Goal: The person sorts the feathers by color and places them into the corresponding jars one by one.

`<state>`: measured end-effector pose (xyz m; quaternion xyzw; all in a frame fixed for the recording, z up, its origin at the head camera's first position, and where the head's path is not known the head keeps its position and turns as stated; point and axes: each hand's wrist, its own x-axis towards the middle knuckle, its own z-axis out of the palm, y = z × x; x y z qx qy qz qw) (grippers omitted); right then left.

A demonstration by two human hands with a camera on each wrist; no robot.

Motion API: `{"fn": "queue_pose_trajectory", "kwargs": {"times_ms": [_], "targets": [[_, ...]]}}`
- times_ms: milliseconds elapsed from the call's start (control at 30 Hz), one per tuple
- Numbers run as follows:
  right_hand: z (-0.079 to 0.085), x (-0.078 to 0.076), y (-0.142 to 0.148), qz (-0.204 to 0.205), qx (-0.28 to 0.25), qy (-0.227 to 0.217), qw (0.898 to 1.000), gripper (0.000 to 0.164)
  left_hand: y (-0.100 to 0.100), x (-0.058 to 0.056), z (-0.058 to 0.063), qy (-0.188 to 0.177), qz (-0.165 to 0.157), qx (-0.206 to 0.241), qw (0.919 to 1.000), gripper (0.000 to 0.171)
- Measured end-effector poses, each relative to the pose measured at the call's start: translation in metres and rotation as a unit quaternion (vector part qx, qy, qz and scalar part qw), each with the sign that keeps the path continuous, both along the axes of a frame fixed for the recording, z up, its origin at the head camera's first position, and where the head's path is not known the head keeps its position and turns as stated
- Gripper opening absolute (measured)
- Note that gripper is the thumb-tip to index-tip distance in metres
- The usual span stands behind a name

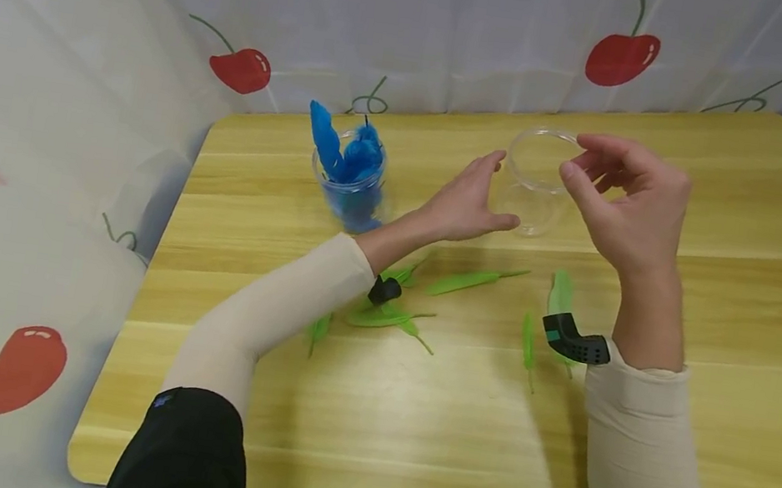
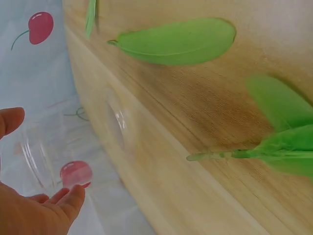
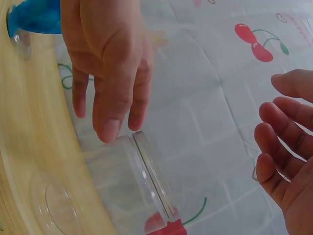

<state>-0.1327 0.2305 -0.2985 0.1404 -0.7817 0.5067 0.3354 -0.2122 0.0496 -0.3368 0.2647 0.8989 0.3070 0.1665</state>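
A clear round jar (image 1: 531,208) stands toward the back of the table, between both hands. In the right wrist view, a dark seam runs round the band at its top. My left hand (image 1: 462,200) reaches to the jar's near left side, thumb and fingers spread apart. Its fingertips (image 3: 110,131) are right at the rim in the right wrist view. On the other side, my right hand (image 1: 628,199) is held beside the rim with loosely bent fingers. A gap shows between those fingers (image 3: 266,142) and the jar.
Another clear jar (image 1: 364,208) stands at the back left, filled with blue feathers (image 1: 362,154) that stick out over its top. Several green feathers (image 1: 464,283) lie scattered in front of my hands, some under my left forearm. Patterned cloth (image 1: 461,31) hangs behind the wooden table (image 1: 407,440).
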Motion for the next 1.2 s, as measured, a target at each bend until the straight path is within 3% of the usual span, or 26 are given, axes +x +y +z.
{"fn": "queue_pose_trajectory", "kwargs": {"times_ms": [167,400,600,800,1200], "targets": [[0.000,0.001,0.002,0.002,-0.006,0.000,1.000,0.022,0.010,-0.009,-0.006,0.002,0.019,0.032,0.9993,0.101],[-0.001,0.000,-0.001,0.012,0.011,0.002,1.000,0.024,0.016,-0.022,-0.014,0.005,0.012,0.073,0.9973,0.109],[-0.002,-0.001,-0.003,0.011,0.019,-0.003,1.000,0.023,0.018,-0.032,-0.020,-0.019,0.017,0.111,0.9935,0.116],[-0.004,0.001,-0.004,-0.002,0.027,-0.017,0.999,0.023,0.022,-0.038,-0.026,-0.052,0.017,0.114,0.9920,0.121],[-0.004,0.001,-0.007,-0.016,0.029,-0.031,0.999,0.023,0.027,-0.045,-0.028,-0.063,0.002,0.134,0.9889,0.120]]}}
